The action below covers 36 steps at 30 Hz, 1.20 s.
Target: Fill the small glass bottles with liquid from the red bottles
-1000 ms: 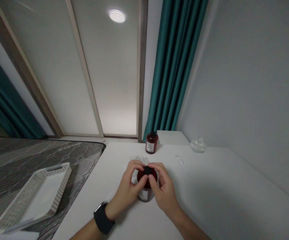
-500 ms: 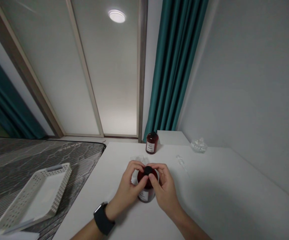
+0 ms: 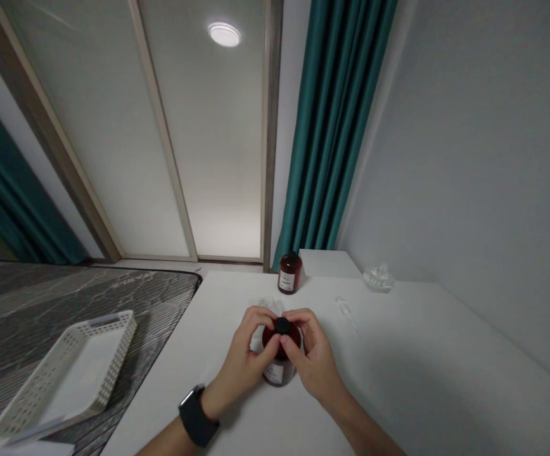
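A dark red-brown bottle (image 3: pixel 279 372) with a white label and a black cap (image 3: pixel 282 325) stands upright on the white table (image 3: pixel 237 418). My left hand (image 3: pixel 252 345), with a black watch on its wrist, curls around the cap from the left. From the right, my right hand (image 3: pixel 313 354) closes on the same cap. Both thumbs meet at its near side, and the fingertips reach its far side. Just behind the hands lies a clear plastic piece (image 3: pixel 270 304), partly hidden by them.
A second dark red-brown bottle (image 3: pixel 289 273) stands at the table's far edge, beside a white box (image 3: pixel 329 263). Crumpled clear plastic (image 3: pixel 378 278) lies by the wall. A clear dropper-like piece (image 3: pixel 346 311) rests right of centre. A white perforated basket (image 3: pixel 73 367) sits on the left.
My right thumb has shifted slightly left along the near side of the cap. The bottle stays in place, and the view has tilted very slightly.
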Each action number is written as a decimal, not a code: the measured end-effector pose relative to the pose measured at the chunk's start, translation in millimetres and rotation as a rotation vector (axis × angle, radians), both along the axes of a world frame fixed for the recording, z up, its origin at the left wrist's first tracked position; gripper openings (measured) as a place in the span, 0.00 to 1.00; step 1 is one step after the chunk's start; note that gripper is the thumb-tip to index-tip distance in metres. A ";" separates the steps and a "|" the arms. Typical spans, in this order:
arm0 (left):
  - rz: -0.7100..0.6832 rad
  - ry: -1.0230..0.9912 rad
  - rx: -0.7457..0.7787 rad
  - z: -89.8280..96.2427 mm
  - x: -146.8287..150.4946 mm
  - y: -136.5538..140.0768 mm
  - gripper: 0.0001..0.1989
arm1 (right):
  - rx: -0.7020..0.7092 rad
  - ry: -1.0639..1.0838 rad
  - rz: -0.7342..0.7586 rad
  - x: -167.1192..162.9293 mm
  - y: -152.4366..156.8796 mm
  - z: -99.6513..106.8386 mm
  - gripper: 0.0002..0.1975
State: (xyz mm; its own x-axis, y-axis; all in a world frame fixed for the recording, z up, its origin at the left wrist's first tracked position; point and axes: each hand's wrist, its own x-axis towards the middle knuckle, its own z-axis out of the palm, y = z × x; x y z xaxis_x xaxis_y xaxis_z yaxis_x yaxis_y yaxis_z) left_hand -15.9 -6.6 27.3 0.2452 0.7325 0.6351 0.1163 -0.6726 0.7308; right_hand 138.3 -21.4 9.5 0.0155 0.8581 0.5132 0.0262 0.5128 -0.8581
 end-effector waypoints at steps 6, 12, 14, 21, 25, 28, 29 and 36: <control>-0.012 0.016 0.030 2.5 -1.7 -0.8 0.07 | -0.044 -0.023 0.022 2.1 -0.6 3.0 0.12; 0.013 0.064 0.029 3.8 -2.2 -1.6 0.04 | -0.055 -0.033 -0.020 -0.7 -2.2 0.3 0.13; 0.026 0.064 0.012 3.4 -1.6 -2.1 0.04 | -0.048 -0.002 -0.037 -3.1 -4.0 1.7 0.11; 0.024 0.061 -0.013 3.5 -1.1 -1.7 0.04 | -0.031 0.096 -0.112 1.9 -2.9 9.3 0.09; 0.024 0.079 0.004 3.2 -1.4 -0.1 0.04 | -0.002 -0.018 -0.307 27.2 15.4 -0.4 0.08; 0.031 0.083 0.011 2.6 -2.0 0.2 0.04 | 0.028 -0.323 -0.446 57.5 33.6 -12.8 0.09; 0.032 0.084 0.011 2.4 -2.2 0.2 0.04 | 0.054 -0.480 -0.484 68.1 39.2 -17.3 0.10; 0.044 0.092 0.019 2.0 -2.2 1.7 0.03 | 0.007 -0.874 -0.585 112.6 60.5 -45.9 0.12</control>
